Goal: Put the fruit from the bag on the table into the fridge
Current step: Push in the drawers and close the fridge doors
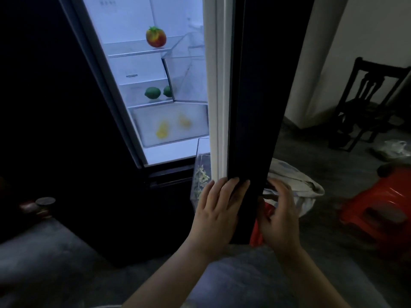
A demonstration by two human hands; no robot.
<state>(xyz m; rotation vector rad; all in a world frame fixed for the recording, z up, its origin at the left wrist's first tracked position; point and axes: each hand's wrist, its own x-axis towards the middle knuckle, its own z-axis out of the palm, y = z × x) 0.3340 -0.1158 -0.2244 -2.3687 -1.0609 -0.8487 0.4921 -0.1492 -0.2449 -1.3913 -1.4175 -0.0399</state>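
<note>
The fridge door [251,107] stands partly open, dark, seen edge-on in front of me. My left hand [219,207] rests flat against its lower inner edge, fingers straight. My right hand [278,212] lies on the door's outer face, fingers slightly bent. Inside the lit fridge, a red-yellow fruit [156,37] sits on the upper shelf. Two green limes [152,93] lie on the shelf below. Two yellow fruits [163,130] show blurred through the bottom drawer's front.
A clear door bin [201,174] with something yellowish hangs on the door by my left hand. A light cloth bag [298,181] and a red plastic stool [378,210] stand on the floor at right. A dark wooden chair [369,103] is behind them.
</note>
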